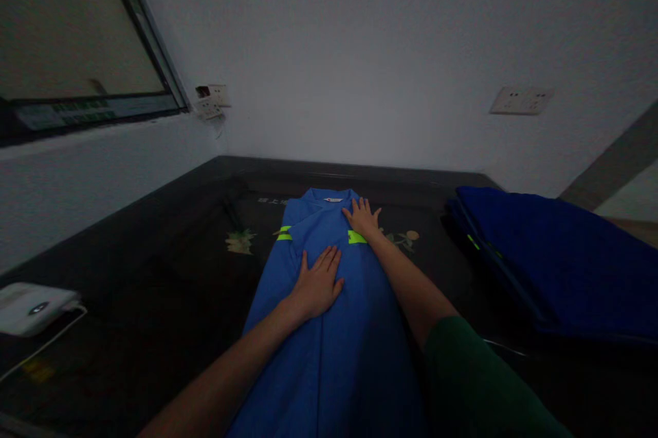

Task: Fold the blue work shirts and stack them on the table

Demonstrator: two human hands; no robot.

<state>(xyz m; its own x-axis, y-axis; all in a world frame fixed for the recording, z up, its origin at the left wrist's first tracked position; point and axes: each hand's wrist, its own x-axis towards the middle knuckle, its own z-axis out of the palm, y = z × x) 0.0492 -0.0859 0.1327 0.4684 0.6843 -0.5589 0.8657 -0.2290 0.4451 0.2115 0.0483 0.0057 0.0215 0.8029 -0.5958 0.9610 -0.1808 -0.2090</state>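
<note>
A blue work jacket point(360, 301) with yellow-green reflective strips lies spread lengthwise on a dark, glossy tabletop point(169, 287), its collar toward the wall. My left hand point(317, 282) rests flat on the middle of the jacket, fingers apart and thumb pointing right. Farther up, my right hand point(362, 219) lies on the jacket's upper right side near the collar, with its fingers spread. Neither hand grips the cloth. The jacket's lower end runs out of view at the bottom.
Folded dark-blue garments point(560, 260) are stacked at the right. A white device point(38, 308) with a cable lies at the left edge. Wall sockets point(521, 101) are at the right, and others point(212, 101) with loose wiring sit near the window point(77, 47).
</note>
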